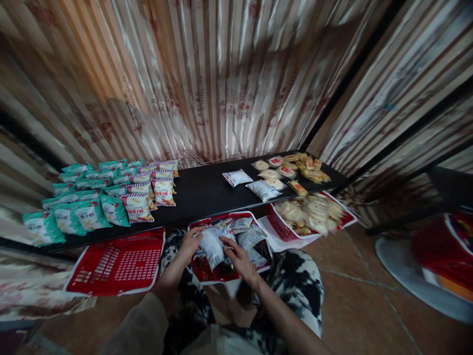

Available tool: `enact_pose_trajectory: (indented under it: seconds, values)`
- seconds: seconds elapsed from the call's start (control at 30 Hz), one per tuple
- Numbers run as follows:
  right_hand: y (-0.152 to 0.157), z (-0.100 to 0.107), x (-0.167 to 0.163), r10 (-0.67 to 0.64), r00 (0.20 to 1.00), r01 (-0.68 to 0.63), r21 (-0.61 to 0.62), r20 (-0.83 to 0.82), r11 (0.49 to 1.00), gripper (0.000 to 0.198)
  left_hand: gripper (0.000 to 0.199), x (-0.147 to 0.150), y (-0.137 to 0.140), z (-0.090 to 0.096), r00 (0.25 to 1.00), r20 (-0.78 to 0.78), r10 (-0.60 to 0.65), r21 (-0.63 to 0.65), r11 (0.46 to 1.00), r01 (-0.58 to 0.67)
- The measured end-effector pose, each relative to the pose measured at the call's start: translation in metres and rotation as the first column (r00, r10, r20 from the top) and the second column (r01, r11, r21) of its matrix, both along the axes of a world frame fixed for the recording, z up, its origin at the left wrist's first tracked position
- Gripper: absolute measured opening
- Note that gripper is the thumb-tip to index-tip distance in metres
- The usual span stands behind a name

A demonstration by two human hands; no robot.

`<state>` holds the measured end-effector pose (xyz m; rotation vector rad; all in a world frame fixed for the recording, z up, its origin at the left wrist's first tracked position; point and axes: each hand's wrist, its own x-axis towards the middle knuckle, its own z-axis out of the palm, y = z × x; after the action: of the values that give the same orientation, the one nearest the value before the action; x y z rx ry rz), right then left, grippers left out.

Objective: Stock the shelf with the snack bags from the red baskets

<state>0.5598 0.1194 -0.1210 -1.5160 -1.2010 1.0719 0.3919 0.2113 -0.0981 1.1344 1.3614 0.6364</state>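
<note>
A silvery-white snack bag [212,248] is between my hands, above a red basket [221,282] set between my knees. My left hand [190,244] grips its left edge, fingers curled and thumb on top. On the opposite side, my right hand [238,257] holds the bag with bent fingers. Several more silvery bags [253,237] with striped ends lie in that basket, partly hidden by my hands. Two similar pillow-shaped bags, a farther one [237,177] and a nearer one [263,190], rest on the black shelf [197,195] in front of me.
Rows of green snack bags [86,214] and white-orange bags [138,207] stand on the shelf's left. Round flat packets [269,174] and yellow packets [314,175] lie right. A red basket [118,261] sits left; another basket [283,229] holds pale packets. Striped curtain hangs behind [221,98].
</note>
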Motion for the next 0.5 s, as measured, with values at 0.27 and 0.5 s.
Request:
enact_pose_trajectory:
  seconds: [0.27,0.5]
  values:
    - [-0.018,0.029,0.012,0.201,0.977,-0.206,0.083,0.068,0.975,0.061,0.023,-0.003,-0.002,0.015,0.984,0.129,0.124,-0.099,0.989,-0.111]
    - [-0.017,0.024,0.008,0.131,0.978,-0.163,0.204,0.162,0.965,0.052,0.021,0.000,-0.005,0.028,0.984,0.144,0.101,-0.131,0.988,-0.082]
